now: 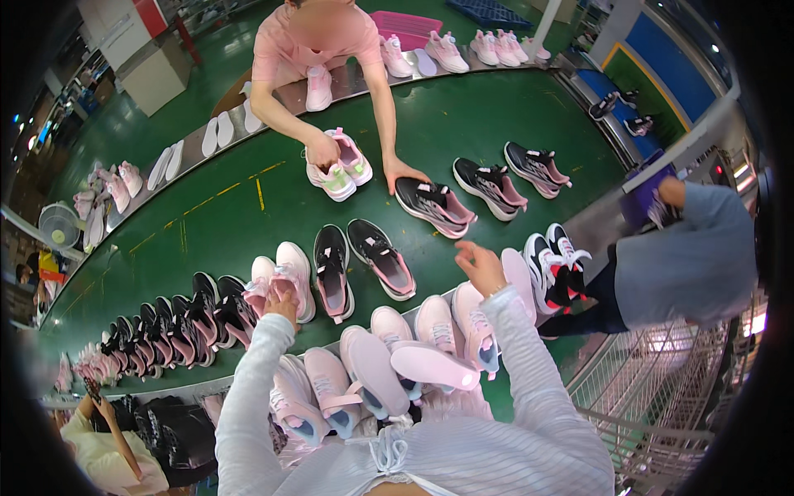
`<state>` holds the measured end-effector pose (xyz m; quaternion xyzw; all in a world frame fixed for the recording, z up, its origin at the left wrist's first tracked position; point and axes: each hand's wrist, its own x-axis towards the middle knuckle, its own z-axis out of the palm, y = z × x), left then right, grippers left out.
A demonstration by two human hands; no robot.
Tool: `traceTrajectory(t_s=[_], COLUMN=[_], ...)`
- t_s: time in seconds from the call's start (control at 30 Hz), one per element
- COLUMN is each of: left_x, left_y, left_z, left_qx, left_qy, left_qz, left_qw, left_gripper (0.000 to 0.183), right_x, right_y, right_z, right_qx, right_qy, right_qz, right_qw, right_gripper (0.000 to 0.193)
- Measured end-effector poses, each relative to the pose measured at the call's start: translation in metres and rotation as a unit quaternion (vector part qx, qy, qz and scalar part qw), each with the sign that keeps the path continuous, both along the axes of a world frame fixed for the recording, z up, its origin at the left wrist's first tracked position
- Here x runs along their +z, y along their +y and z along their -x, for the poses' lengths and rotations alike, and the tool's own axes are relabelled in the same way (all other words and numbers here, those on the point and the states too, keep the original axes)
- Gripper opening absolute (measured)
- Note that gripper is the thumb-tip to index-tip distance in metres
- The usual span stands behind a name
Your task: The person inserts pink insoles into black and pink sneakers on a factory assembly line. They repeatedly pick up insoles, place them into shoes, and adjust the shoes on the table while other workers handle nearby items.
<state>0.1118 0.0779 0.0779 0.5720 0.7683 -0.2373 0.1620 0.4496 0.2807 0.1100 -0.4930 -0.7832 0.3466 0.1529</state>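
My left hand (281,306) rests on the heel of a pink-and-white pair of sneakers (281,277) standing on the green conveyor belt (215,223). My right hand (480,264) hovers open above the belt's near edge, holding nothing, close to a black-and-pink pair (360,260). Several pale pink sneakers (397,355) lie piled just in front of my chest. Across the belt a person in a pink top has one hand on a pink-and-green pair (339,169) and the other on a black sneaker (434,207).
A row of black-and-pink sneakers (165,326) runs along the belt at left. More black pairs (513,178) sit to the right. A person in grey (686,264) stands at right beside a wire cart (662,397). White soles (219,132) line the far rail.
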Motion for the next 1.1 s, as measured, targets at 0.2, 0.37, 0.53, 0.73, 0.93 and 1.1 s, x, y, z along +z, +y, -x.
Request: traceTrajectory(t_s=[0.2, 0.37, 0.53, 0.73, 0.93, 1.1], left_x=[0.006, -0.055, -0.054, -0.039, -0.038, -0.025], left_y=[0.032, 0.044, 0.063, 0.090, 0.095, 0.089], left_z=[-0.077, -0.083, -0.103, -0.117, -0.096, -0.093], left_qx=[-0.008, 0.053, 0.036, 0.046, 0.100, 0.125], left_qy=[-0.131, -0.183, -0.224, -0.212, -0.199, -0.217], left_qz=[-0.165, -0.127, -0.158, -0.074, -0.090, -0.085], left_qw=[0.978, 0.973, 0.961, 0.973, 0.971, 0.964], left_gripper=[0.066, 0.073, 0.069, 0.055, 0.046, 0.042], right_x=[-0.052, -0.090, -0.104, -0.098, -0.058, -0.077], right_y=[0.098, 0.129, 0.179, 0.168, 0.064, -0.017], right_z=[0.017, -0.011, -0.072, -0.081, -0.113, -0.126], right_qx=[0.054, 0.033, -0.045, -0.118, -0.081, -0.078], right_qy=[-0.370, -0.393, -0.421, -0.399, -0.058, 0.069], right_qz=[-0.183, -0.122, -0.198, -0.298, -0.055, 0.042], right_qw=[0.909, 0.911, 0.884, 0.859, 0.994, 0.994], right_gripper=[0.043, 0.039, 0.032, 0.031, 0.027, 0.022])
